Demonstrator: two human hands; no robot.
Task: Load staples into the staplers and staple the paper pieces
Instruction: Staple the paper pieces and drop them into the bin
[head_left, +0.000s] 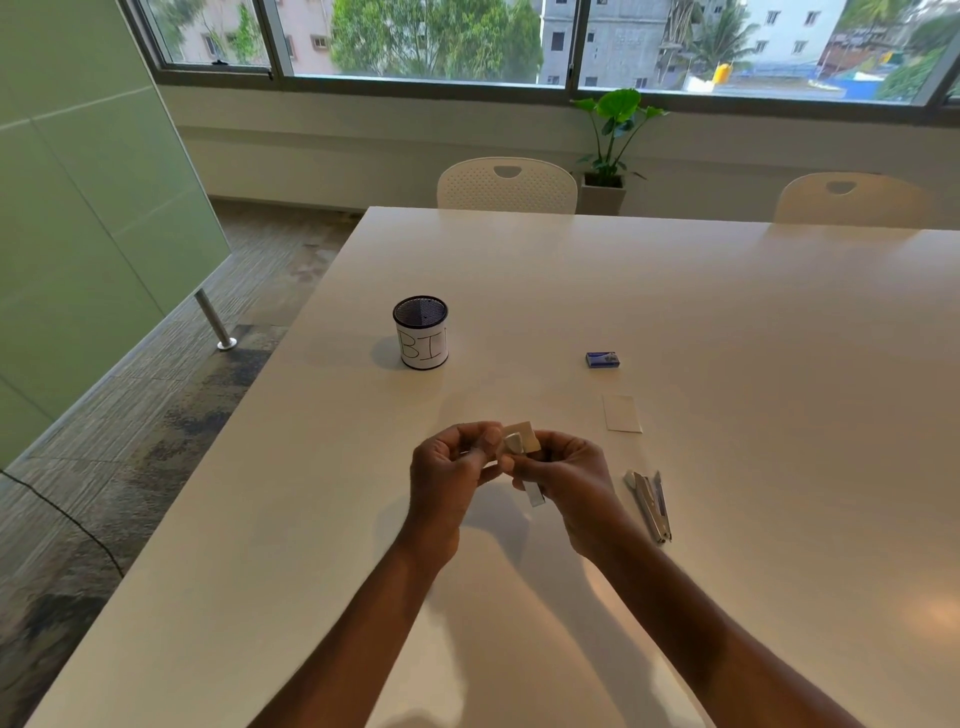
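Note:
Both my hands are raised a little above the white table (727, 322). My right hand (566, 473) grips a small silver stapler (522, 457) with its tail end pointing down. My left hand (452, 462) pinches a small paper piece (527, 435) against the stapler's head. A second stapler (652, 504), blue and silver, lies swung open on the table to the right of my right hand. Another paper piece (622, 413) lies flat beyond it. A blue staple box (602, 359) sits farther back.
A black mesh cup (421, 340) with a white label marked "BI" stands at the back left of the table. Two white chairs (506, 186) are pushed in at the far edge. The table's left edge drops to carpeted floor.

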